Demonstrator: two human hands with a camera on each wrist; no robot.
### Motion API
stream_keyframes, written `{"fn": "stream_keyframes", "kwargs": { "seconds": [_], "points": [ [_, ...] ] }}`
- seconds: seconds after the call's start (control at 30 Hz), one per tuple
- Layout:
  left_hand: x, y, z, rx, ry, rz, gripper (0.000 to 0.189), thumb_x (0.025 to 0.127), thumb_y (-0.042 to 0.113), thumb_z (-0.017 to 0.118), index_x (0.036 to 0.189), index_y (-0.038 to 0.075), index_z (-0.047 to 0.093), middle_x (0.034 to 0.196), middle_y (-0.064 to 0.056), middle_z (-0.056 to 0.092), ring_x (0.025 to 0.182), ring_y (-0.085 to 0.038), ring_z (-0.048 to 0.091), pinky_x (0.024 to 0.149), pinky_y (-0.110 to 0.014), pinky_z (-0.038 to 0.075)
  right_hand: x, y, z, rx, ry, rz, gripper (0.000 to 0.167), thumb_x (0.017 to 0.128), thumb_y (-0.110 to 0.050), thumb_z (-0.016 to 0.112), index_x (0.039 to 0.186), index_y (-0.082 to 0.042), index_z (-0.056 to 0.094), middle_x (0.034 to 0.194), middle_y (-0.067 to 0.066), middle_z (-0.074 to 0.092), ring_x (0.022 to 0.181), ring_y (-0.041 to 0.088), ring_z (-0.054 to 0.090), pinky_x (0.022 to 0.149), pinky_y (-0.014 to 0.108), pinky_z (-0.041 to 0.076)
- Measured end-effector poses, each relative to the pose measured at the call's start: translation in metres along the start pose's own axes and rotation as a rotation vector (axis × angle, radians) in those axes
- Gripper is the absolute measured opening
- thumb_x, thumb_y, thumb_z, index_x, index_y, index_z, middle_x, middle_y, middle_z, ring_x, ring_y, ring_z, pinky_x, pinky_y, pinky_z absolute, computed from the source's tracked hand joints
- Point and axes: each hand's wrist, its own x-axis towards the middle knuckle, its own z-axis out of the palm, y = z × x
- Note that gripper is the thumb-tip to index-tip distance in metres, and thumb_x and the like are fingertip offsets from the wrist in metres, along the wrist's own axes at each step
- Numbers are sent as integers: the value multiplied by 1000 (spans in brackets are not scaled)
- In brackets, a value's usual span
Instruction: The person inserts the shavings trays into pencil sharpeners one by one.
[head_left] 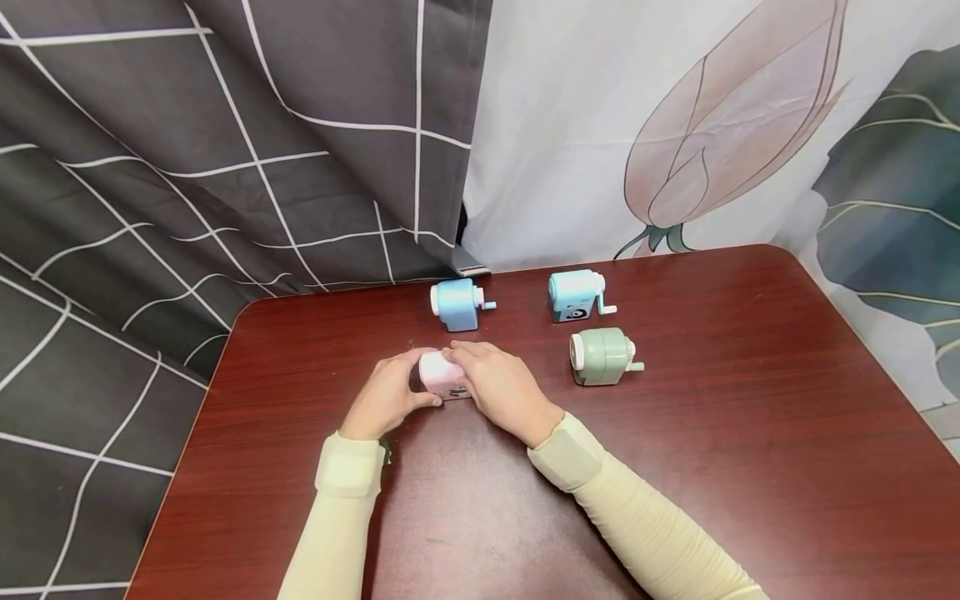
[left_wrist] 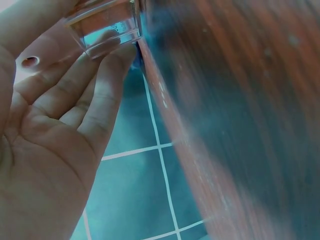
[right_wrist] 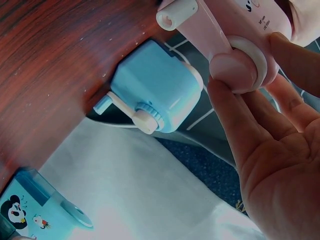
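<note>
Both hands hold a pink crank pencil sharpener point(head_left: 444, 373) over the near-left part of the table. My left hand point(head_left: 384, 396) grips its left end, thumb in front and fingers behind. In the left wrist view, those fingertips meet its clear shavings drawer point(left_wrist: 112, 30). On the other end is my right hand point(head_left: 502, 390), thumb and fingers about the pink body around the crank. The right wrist view shows the sharpener's pink crank arm and pale handle knob point(right_wrist: 177, 14).
Behind the hands stands a blue sharpener point(head_left: 457, 303). Farther right are a light-blue panda sharpener point(head_left: 574, 295) and a green sharpener point(head_left: 602, 357), all with cranks facing right. A dark gridded curtain point(head_left: 225, 150) and a white flowered curtain point(head_left: 555, 125) hang behind the brown table point(head_left: 712, 450).
</note>
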Motion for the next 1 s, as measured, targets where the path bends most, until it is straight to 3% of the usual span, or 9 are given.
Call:
{"fn": "stream_keyframes", "kwargs": {
  "seconds": [1.0],
  "points": [
    [3,1,4,-48,33,5,83,65,15,96,138,6,58,126,-14,67,109,-30,64,98,-45,49,1,0,-1,19,-13,-10,35,93,-8,71,128,-5,67,131,14,64,121,30,61,94,45,52]
  ]
}}
